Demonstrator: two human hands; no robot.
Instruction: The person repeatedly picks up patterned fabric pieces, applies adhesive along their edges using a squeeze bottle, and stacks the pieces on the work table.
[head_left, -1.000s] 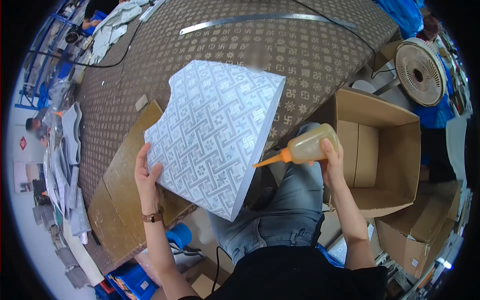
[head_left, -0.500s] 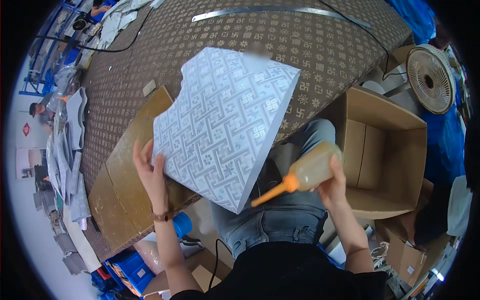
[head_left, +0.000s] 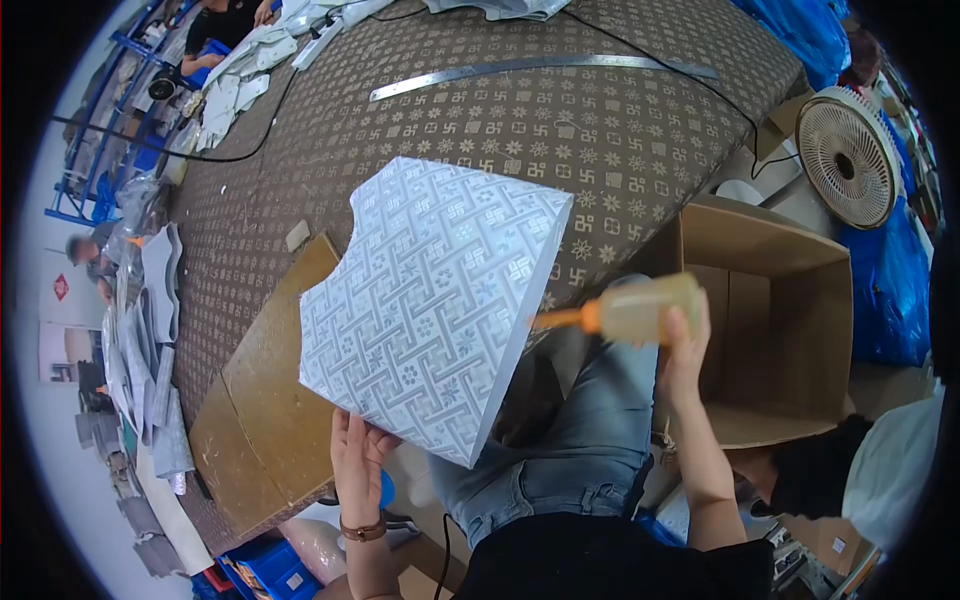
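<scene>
A silvery patterned sheet (head_left: pixel 430 300) lies over the table's near edge, its plain strip along the right side. My left hand (head_left: pixel 360 450) holds the sheet's lower left edge, with the fingers partly under it. My right hand (head_left: pixel 685 345) is closed around a squeeze bottle (head_left: pixel 645 308) of yellowish liquid. The bottle lies sideways, blurred, and its orange nozzle points left at the strip on the sheet's right edge. Whether the tip touches the strip I cannot tell.
A patterned brown cloth covers the table (head_left: pixel 450 125), with a metal ruler (head_left: pixel 540 64) and a wooden board (head_left: pixel 260 400) on it. An open cardboard box (head_left: pixel 770 330) and a fan (head_left: pixel 848 160) stand right. One person (head_left: pixel 225 30) is at upper left, others at left and lower right.
My left hand has moved from the sheet's left corner down and right along its lower edge. The bottle dipped, then rose again towards the strip. The person at lower right has come further into view.
</scene>
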